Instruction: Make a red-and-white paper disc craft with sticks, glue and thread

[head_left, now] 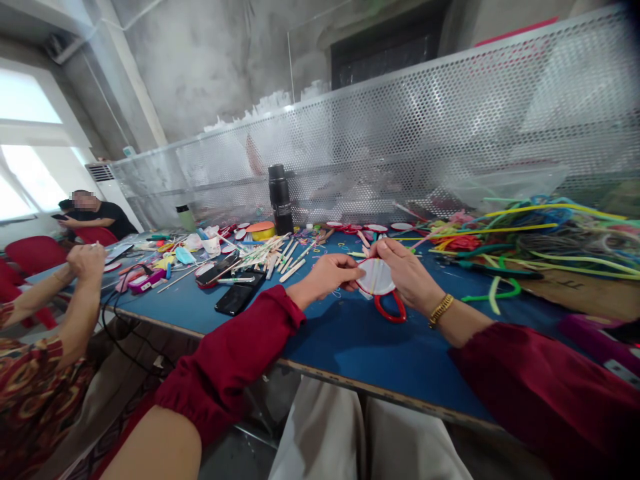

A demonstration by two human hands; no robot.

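Observation:
A small round white disc with a red rim (377, 279) is held up over the blue table between both my hands. My left hand (333, 275) pinches its left edge with closed thumb and fingers. On the opposite side, my right hand (407, 277) grips the upper right edge, its fingers partly hidden behind the disc. Just below the disc shows a red loop (391, 309); whether it is joined to the disc I cannot tell. More red-rimmed white discs (376, 228) lie farther back on the table.
Left of my hands lie a black phone (241, 293) and a pile of thin wooden sticks (273, 253). Behind stands a black bottle (281, 200) before a perforated metal panel (400, 133). Coloured strands (550, 227) and green-handled pliers (493, 263) lie right. A co-worker's hands (87, 261) are left.

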